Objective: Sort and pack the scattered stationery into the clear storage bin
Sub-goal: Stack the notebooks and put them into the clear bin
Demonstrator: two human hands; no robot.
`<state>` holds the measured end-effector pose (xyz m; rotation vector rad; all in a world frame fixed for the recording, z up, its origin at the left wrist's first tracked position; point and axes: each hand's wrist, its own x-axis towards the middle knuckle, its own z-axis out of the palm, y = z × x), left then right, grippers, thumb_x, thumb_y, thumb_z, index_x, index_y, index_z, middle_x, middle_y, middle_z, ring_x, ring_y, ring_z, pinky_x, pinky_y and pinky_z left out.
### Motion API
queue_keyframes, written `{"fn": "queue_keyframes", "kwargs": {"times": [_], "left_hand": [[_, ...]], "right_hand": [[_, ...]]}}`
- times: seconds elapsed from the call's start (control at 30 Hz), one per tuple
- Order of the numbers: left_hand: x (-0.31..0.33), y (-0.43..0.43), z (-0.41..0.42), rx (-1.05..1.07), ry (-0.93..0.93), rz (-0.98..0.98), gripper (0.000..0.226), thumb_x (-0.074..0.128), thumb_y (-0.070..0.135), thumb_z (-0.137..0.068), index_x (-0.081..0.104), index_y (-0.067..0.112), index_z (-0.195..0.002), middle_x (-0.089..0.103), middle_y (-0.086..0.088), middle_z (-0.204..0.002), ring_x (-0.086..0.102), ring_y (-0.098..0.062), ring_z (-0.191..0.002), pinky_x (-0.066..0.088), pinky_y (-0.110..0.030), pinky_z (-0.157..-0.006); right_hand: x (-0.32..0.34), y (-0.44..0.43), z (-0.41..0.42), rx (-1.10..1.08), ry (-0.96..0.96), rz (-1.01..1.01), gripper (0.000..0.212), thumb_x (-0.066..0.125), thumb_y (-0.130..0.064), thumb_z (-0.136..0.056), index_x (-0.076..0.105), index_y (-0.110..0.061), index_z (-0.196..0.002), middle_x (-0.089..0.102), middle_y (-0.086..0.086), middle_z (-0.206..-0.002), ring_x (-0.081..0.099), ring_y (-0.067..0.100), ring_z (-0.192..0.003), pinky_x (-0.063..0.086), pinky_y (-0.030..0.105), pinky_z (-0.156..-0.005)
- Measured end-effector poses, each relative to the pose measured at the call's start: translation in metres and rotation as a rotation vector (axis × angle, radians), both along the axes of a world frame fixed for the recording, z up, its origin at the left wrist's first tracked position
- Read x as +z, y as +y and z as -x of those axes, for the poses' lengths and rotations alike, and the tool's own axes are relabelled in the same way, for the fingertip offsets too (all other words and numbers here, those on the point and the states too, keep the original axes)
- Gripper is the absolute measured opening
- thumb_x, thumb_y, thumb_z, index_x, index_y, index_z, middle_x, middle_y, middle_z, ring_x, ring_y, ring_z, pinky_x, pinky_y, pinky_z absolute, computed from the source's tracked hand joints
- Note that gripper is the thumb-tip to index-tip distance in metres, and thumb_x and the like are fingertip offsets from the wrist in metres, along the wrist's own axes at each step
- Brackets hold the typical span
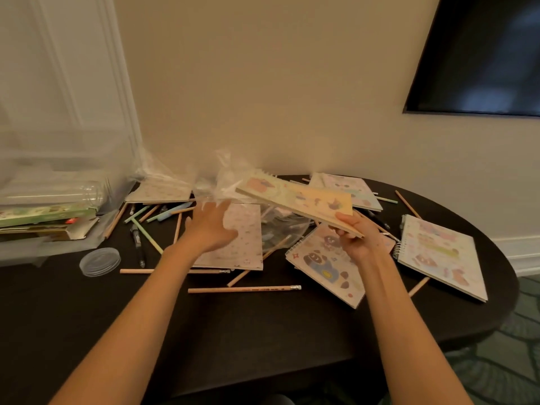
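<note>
Right hand pinches a spiral notebook by its near edge above the desk, left hand spread empty; support its underside, carry it level into the clear bin at left.

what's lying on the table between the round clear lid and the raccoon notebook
In the head view, between the lid and raccoon notebook: pencils, a black pen, and a pink notebook.

Six notebooks, one clear bin, two hands.
</note>
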<state>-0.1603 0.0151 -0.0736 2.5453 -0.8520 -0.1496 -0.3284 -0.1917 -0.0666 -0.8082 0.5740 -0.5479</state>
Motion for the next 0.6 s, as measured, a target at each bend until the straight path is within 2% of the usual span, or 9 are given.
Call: {"fn": "queue_keyframes", "kwargs": {"times": [0.03,0.07,0.1,0.2,0.3,0.4,0.5,0.6], "left_hand": [[-0.009,-0.002,-0.002,-0.025,-0.039,-0.149,0.074,0.056,0.033,-0.089,0.014,0.026,-0.149,0.011,-0.007,-0.155,0.005,-0.030,-0.143,0.023,-0.047,-0.113],[-0.018,-0.004,-0.003,-0.037,-0.042,-0.216,0.077,0.058,0.035,-0.088,0.011,0.026,-0.149,0.005,-0.008,-0.156,0.000,-0.032,-0.144,0.022,-0.047,-0.114],[-0.025,-0.006,-0.004,-0.031,-0.046,-0.221,0.077,0.057,0.033,-0.089,0.011,0.025,-0.150,0.005,-0.009,-0.156,0.004,-0.034,-0.143,0.023,-0.045,-0.113],[-0.035,-0.006,-0.005,0.036,-0.218,-0.151,0.060,0.049,0.022,-0.095,0.020,0.017,-0.147,0.023,-0.013,-0.150,0.032,-0.034,-0.133,0.035,-0.041,-0.103],[-0.034,-0.004,-0.008,0.051,-0.357,-0.153,0.042,0.040,0.007,-0.096,0.036,0.009,-0.137,0.039,-0.013,-0.136,0.047,-0.031,-0.118,0.041,-0.037,-0.091],[-0.030,-0.003,-0.010,0.057,-0.390,-0.142,0.028,0.035,0.002,-0.095,0.046,0.004,-0.121,0.047,-0.015,-0.123,0.052,-0.032,-0.106,0.042,-0.037,-0.081],[-0.023,-0.005,-0.010,0.071,-0.430,0.007,0.021,0.033,0.002,-0.096,0.051,0.000,-0.106,0.054,-0.018,-0.109,0.054,-0.034,-0.095,0.039,-0.036,-0.070],[-0.014,-0.007,-0.010,0.092,-0.411,0.138,0.018,0.035,0.001,-0.096,0.051,-0.002,-0.091,0.056,-0.022,-0.093,0.051,-0.033,-0.074,0.031,-0.036,-0.059]], "right_hand": [[-0.001,-0.005,0.003,0.053,0.044,0.010,0.027,0.042,0.004,-0.093,0.050,-0.008,-0.116,0.053,0.011,-0.077,0.045,0.006,-0.029,0.027,0.010,-0.024],[-0.001,-0.008,0.006,0.102,0.081,0.027,0.025,0.042,0.003,-0.093,0.051,-0.007,-0.114,0.055,0.010,-0.077,0.043,0.005,-0.027,0.026,0.010,-0.023],[-0.002,-0.010,0.009,0.136,0.110,0.043,0.023,0.042,0.002,-0.093,0.053,-0.008,-0.110,0.059,0.009,-0.074,0.043,0.005,-0.027,0.025,0.010,-0.023],[-0.005,-0.013,0.018,0.192,0.192,0.079,0.020,0.042,0.003,-0.093,0.057,-0.009,-0.099,0.065,0.005,-0.057,0.048,0.005,-0.028,0.024,0.008,-0.023],[-0.008,-0.016,0.022,0.199,0.279,0.079,0.015,0.046,0.003,-0.091,0.056,-0.009,-0.095,0.065,0.007,-0.053,0.050,0.005,-0.029,0.023,0.008,-0.024],[-0.009,-0.019,0.021,0.188,0.298,0.091,0.014,0.047,0.002,-0.091,0.056,-0.008,-0.095,0.064,0.008,-0.053,0.049,0.006,-0.029,0.024,0.009,-0.024],[-0.009,-0.018,0.014,0.141,0.255,0.130,0.021,0.044,0.003,-0.091,0.056,-0.008,-0.104,0.064,0.007,-0.054,0.050,0.008,-0.030,0.025,0.011,-0.023],[-0.008,-0.016,0.008,0.136,0.243,0.166,0.020,0.043,0.004,-0.091,0.057,-0.007,-0.100,0.064,0.010,-0.059,0.049,0.008,-0.030,0.026,0.011,-0.024]]}}
